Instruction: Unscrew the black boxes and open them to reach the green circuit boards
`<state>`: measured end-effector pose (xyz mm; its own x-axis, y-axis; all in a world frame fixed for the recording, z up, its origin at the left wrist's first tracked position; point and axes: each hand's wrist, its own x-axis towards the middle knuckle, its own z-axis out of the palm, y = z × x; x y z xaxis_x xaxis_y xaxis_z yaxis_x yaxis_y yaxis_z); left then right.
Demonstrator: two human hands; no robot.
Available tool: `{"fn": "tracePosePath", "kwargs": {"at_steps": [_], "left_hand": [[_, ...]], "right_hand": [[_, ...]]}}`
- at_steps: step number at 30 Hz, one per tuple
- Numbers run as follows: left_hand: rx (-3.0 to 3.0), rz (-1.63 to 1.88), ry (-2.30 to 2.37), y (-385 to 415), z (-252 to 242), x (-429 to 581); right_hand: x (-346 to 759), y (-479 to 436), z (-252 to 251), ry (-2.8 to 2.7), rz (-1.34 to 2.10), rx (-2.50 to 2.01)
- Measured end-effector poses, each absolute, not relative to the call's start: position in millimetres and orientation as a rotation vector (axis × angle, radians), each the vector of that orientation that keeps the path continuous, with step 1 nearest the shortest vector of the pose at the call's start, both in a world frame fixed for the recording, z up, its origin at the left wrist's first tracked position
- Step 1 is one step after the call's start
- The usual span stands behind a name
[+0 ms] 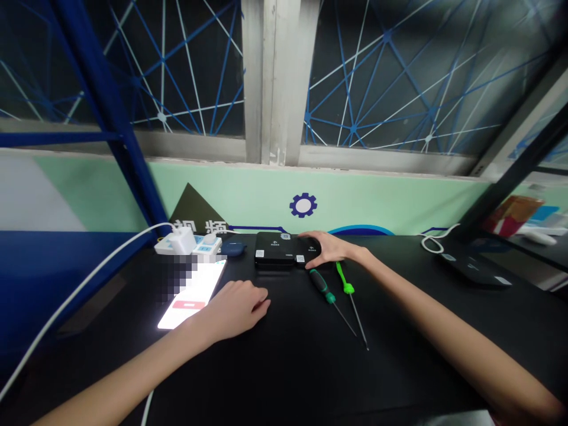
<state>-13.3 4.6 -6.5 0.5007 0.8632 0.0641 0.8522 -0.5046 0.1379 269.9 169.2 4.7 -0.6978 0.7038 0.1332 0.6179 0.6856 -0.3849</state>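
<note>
My right hand (326,248) reaches to the back of the black table, its fingers and thumb spanning a flat black box (302,251) with a white label. Close against that box on the left is another flat black box (273,247) with labels. My left hand (242,305) lies on the table with fingers curled in; its underside is hidden, and nothing shows in it. Beside its wrist a phone (202,293) lies with a bright screen. In front of my right hand are a dark green screwdriver (320,284) and a bright green screwdriver (346,284), shafts pointing toward me.
At the back left, a white power strip (164,245) holds a white charger (184,241) with a cable. A small dark blue object (234,248) sits alongside. To the right lies another black box (474,269) near a white cable (430,244). Blue (119,148) and black posts flank the table.
</note>
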Motion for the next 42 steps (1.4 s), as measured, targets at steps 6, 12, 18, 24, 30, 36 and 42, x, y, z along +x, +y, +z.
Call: {"fn": "tracePosePath", "kwargs": {"at_steps": [6,12,18,24,30,36,42], "left_hand": [[2.655,0.136,1.523,5,-8,-15],[2.648,0.128,1.518,6,-6,-13],[2.537,0.217,1.558,9,-5,-13],[2.055,0.555,1.346,7,5,-6],[1.751,0.630,1.147,4,5,2],[1.623,0.654,1.094,7,2,-1],[1.738,0.600,1.146,14,3,-10]], "right_hand": [[282,160,16,-2.503,0.369,-1.069],[277,109,30,-2.492,0.306,-0.904],[263,55,29,-2.506,0.299,-0.886],[252,35,25,-2.520,0.306,-0.875],[239,25,9,-2.530,0.294,-0.862],[236,25,7,-2.536,0.280,-0.822],[249,42,12,-2.437,0.293,-0.883]]}}
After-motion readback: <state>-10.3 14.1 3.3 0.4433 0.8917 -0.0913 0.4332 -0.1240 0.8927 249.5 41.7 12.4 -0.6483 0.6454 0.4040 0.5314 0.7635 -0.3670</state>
